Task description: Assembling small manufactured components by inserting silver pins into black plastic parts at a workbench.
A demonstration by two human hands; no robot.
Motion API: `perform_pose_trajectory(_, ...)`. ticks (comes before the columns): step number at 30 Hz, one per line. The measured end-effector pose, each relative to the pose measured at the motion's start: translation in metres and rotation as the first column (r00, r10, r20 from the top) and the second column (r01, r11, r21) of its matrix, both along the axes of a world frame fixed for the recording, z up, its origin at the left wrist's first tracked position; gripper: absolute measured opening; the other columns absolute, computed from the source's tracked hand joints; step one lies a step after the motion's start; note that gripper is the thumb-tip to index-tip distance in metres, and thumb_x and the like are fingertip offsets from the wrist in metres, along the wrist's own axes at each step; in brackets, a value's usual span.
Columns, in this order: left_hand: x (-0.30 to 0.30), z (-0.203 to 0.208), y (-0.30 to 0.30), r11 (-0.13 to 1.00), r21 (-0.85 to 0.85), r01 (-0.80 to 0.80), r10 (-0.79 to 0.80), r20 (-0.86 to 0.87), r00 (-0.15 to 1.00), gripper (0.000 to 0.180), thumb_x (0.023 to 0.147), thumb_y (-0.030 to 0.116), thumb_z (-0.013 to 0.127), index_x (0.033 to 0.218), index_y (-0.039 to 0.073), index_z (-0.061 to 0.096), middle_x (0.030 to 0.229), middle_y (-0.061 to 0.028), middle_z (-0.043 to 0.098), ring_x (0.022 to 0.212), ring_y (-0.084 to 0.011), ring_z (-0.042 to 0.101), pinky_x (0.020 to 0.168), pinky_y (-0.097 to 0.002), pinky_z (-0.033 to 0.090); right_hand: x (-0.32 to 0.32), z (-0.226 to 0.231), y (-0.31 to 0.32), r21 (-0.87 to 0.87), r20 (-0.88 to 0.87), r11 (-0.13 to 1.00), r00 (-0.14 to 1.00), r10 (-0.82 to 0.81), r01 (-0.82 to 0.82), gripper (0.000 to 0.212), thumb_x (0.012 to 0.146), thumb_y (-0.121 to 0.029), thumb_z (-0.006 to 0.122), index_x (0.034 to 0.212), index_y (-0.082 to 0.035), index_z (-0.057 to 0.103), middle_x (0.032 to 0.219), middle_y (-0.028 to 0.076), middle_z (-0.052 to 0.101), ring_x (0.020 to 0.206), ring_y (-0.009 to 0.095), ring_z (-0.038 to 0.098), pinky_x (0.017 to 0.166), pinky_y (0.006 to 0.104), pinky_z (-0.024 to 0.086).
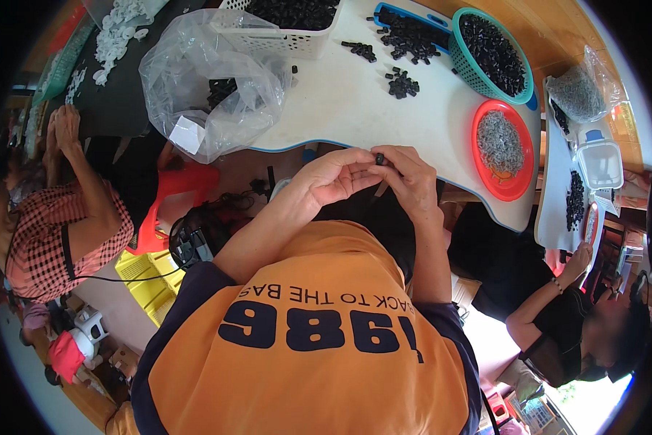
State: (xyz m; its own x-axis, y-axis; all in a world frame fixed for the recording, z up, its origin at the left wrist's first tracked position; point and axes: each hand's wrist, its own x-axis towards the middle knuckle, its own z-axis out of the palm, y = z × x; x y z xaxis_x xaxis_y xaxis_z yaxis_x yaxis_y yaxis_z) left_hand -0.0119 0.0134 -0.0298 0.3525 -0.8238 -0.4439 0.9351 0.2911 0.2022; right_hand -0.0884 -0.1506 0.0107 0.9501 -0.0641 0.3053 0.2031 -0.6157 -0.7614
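Both my hands meet just off the near edge of the white table, around one small black cylindrical part (379, 158). My right hand (415, 185) pinches it between thumb and forefinger. From the other side, my left hand (334, 176) is turned palm up with curled fingers, its fingertips closed against the same part. On the table beyond lie loose piles of similar black parts (403, 85). A red plate (479, 156) of small, silvery, spring-like pieces (501, 143) stands to the right of my hands.
A teal basket (465, 67) and a white basket (282, 42) hold black parts. A blue tray (429, 27) lies between them. At the left sits a clear plastic bag (163, 80). People work at left (65, 225) and right (565, 319); a red stool (184, 192) stands left.
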Motion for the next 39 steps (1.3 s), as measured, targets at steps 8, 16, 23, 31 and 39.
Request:
perform_pose_trajectory(8,0.005,-0.011,-0.003,0.998,-0.042,0.055,-0.050,0.114,0.992,0.018,0.092,0.010,0.065,0.107,0.001,0.064,0.102,-0.0059,0.067,0.094,-0.0146,0.066,0.091,-0.0312,0.056,-0.001,-0.006,0.004,0.123,-0.097,0.992,0.995,-0.023,0.035,0.027,0.079,-0.012,0.075,0.105,-0.008,0.071,0.091,0.006,0.070,0.084,0.023,0.060,0.077,0.0335,0.050)
perform_pose_trajectory(16,0.004,-0.015,0.002,0.999,0.035,-0.006,0.005,0.049,0.999,0.021,0.091,0.010,0.066,0.109,0.001,0.063,0.100,-0.0057,0.068,0.092,-0.0143,0.067,0.088,-0.0284,0.057,0.008,-0.019,0.006,0.232,-0.206,0.972,0.978,0.023,0.026,0.030,0.079,-0.011,0.075,0.108,-0.005,0.070,0.096,0.007,0.070,0.083,0.020,0.060,0.078,0.0309,0.050)
perform_pose_trajectory(23,0.044,0.011,-0.003,0.993,-0.093,-0.077,0.088,0.127,0.988,0.021,0.091,0.006,0.064,0.110,-0.002,0.062,0.102,-0.0102,0.068,0.091,-0.0188,0.068,0.085,-0.0288,0.059,0.018,-0.021,-0.024,0.355,-0.080,0.910,0.977,-0.198,0.214,0.027,0.085,-0.013,0.069,0.111,-0.005,0.070,0.097,0.008,0.068,0.077,0.013,0.055,0.072,0.0264,0.046)
perform_pose_trajectory(31,0.158,0.097,-0.008,0.809,-0.339,-0.480,0.517,0.023,0.856,0.030,0.097,0.011,0.057,0.113,-0.014,0.054,0.112,-0.0260,0.063,0.107,-0.0294,0.065,0.094,-0.0349,0.057,0.072,-0.047,-0.084,-0.050,0.035,0.896,0.897,-0.441,0.442,0.020,0.086,-0.011,0.067,0.105,-0.004,0.071,0.093,0.013,0.066,0.075,0.022,0.063,0.069,0.0326,0.050)
perform_pose_trajectory(39,0.093,0.043,-0.026,0.935,-0.079,-0.345,0.353,0.146,0.924,0.027,0.096,0.011,0.058,0.116,-0.007,0.056,0.113,-0.0206,0.064,0.098,-0.0246,0.066,0.085,-0.0296,0.057,0.087,-0.062,-0.083,-0.169,0.067,0.904,0.919,-0.387,0.393,0.017,0.081,-0.009,0.071,0.096,-0.002,0.071,0.089,0.013,0.063,0.072,0.027,0.064,0.069,0.0364,0.051)
